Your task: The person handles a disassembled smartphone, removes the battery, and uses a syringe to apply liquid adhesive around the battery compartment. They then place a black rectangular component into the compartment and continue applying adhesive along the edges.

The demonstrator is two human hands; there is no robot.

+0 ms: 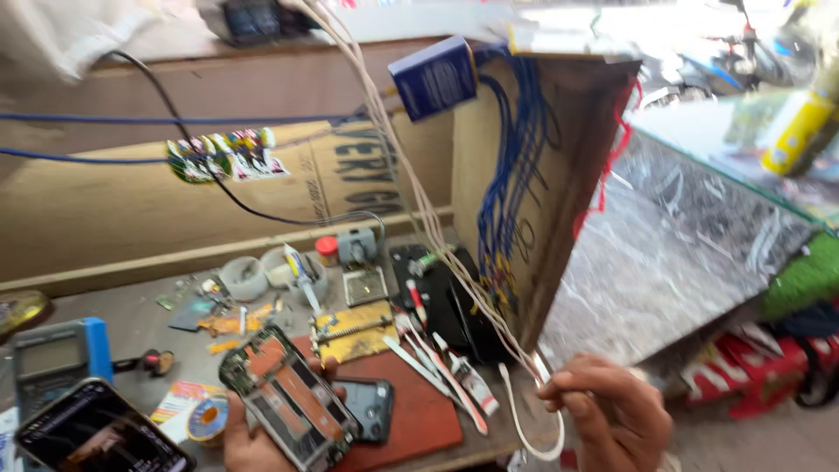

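Opened phone in one hand, white cable in the other, over a cluttered repair counter (140,319).

Left hand (253,437) fingers clamp the opened phone (288,398) by its edges, probably light and fragile; right hand (612,411) fingers pinch the limp white cable (524,419) looping below them.

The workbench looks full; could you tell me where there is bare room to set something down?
Bare patch on the red mat, right of the dark phone. Grey bench is free between multimeter and white cups. Crowded around the tweezers.
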